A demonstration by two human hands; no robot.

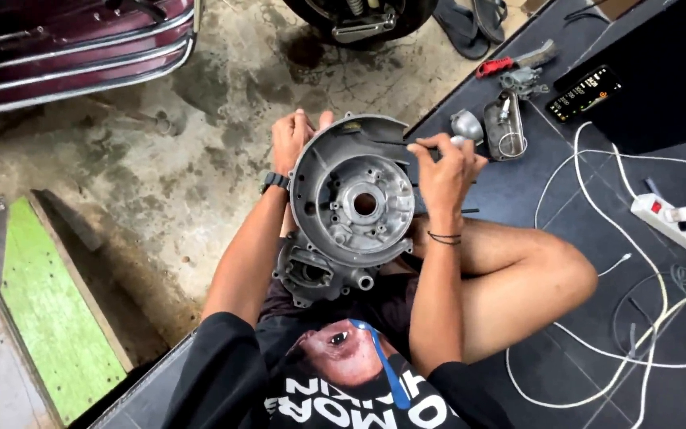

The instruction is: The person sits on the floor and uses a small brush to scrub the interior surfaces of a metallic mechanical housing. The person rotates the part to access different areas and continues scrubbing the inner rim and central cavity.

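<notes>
we look down on a grey cast engine crankcase half resting in our lap, its open round face turned up with a bearing bore at the centre. our left hand grips its far left rim, a black wristwatch on that wrist. our right hand sits at the right rim, fingers pinched on a thin dark tool. on the dark mat beside us lie a carburettor body, a red-handled wire brush, a lit phone, white cables and a power strip.
</notes>
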